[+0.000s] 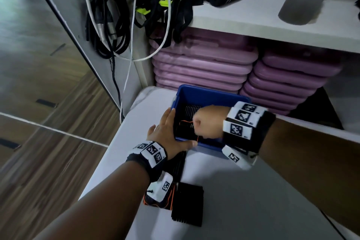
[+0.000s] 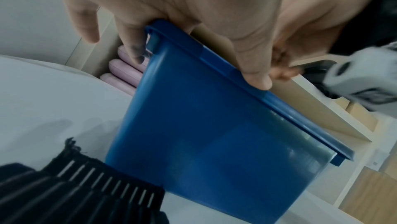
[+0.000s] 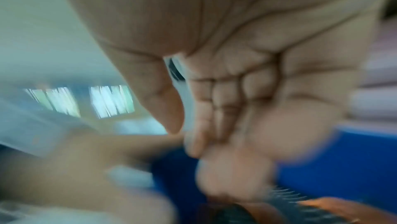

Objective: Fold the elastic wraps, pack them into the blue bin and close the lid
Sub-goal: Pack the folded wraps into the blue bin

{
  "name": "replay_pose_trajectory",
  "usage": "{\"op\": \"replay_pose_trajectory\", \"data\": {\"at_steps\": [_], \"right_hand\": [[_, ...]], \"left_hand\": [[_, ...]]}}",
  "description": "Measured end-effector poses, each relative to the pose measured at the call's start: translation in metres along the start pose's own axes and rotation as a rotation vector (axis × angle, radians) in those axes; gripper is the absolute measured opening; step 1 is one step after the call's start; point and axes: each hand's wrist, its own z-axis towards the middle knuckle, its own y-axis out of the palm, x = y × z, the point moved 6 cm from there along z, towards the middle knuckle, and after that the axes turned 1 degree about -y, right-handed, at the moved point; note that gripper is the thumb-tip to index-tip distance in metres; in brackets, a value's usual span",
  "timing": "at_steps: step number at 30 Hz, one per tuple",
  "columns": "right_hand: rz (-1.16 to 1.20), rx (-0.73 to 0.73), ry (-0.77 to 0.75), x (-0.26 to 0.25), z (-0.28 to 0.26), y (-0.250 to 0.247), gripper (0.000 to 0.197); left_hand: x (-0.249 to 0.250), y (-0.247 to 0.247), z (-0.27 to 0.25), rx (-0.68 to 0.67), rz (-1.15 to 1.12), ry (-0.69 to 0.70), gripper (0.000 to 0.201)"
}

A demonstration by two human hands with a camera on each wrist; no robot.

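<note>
The blue bin [image 1: 204,91] [image 2: 214,125] [image 3: 343,168] stands open on the white table [image 1: 253,191]. My left hand [image 1: 167,130] [image 2: 193,7] lies on its near left corner, fingers straight along the rim. My right hand [image 1: 206,122] [image 3: 236,92] is a fist inside the bin, its curled fingers down on a black elastic wrap with orange edging [image 1: 185,124] [image 3: 322,210]; that view is blurred. A folded black wrap [image 1: 188,202] [image 2: 86,190] lies on the table near me. An orange-trimmed wrap [image 1: 167,200] sits beside it, partly under my left wrist.
Stacked purple mats [image 1: 204,68] fill the shelf right behind the bin, under a white shelf board [image 1: 272,25]. Black and white cables [image 1: 109,15] hang at the left. The table's left edge [image 1: 109,161] drops to a wooden floor.
</note>
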Motion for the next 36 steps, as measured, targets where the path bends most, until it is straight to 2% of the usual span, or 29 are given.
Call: {"op": "replay_pose_trajectory", "data": {"at_steps": [2, 4, 5, 7, 11, 14, 17, 24, 30, 33, 36], "right_hand": [[0.227, -0.159, -0.064, -0.009, -0.022, 0.033, 0.022], [0.272, -0.305, -0.067, -0.014, -0.037, 0.075, 0.019], [0.214, -0.304, -0.063, -0.012, -0.036, 0.096, 0.019], [0.087, -0.239, -0.021, -0.007, -0.025, 0.132, 0.033], [0.154, -0.076, 0.098, 0.008, 0.000, 0.175, 0.062], [0.205, -0.079, 0.046, -0.005, 0.003, 0.194, 0.081], [0.153, -0.081, -0.013, -0.020, -0.001, 0.209, 0.082], [0.167, -0.137, 0.022, -0.026, -0.001, 0.215, 0.074], [0.282, -0.174, -0.062, -0.026, -0.022, 0.210, 0.045], [0.228, -0.176, -0.109, -0.021, -0.039, 0.179, 0.046], [0.248, -0.129, -0.102, 0.003, -0.054, 0.115, 0.045]], "left_hand": [[-0.001, 0.002, 0.000, -0.004, 0.004, 0.006, 0.131], [-0.001, 0.002, -0.001, 0.003, 0.008, 0.006, 0.130], [0.000, 0.002, -0.002, 0.006, 0.012, 0.006, 0.129], [0.000, 0.001, -0.003, 0.011, 0.019, 0.006, 0.127], [0.001, 0.001, -0.002, 0.013, 0.024, -0.002, 0.127], [0.001, 0.001, -0.002, 0.021, 0.022, -0.001, 0.128], [0.000, 0.001, -0.002, 0.023, 0.025, 0.002, 0.127], [-0.001, 0.002, -0.002, 0.020, 0.024, 0.008, 0.127], [-0.001, 0.003, -0.002, 0.012, 0.030, 0.013, 0.127], [-0.002, 0.003, -0.001, 0.018, 0.020, 0.008, 0.128], [-0.003, 0.003, -0.001, 0.026, 0.009, 0.015, 0.129]]}}
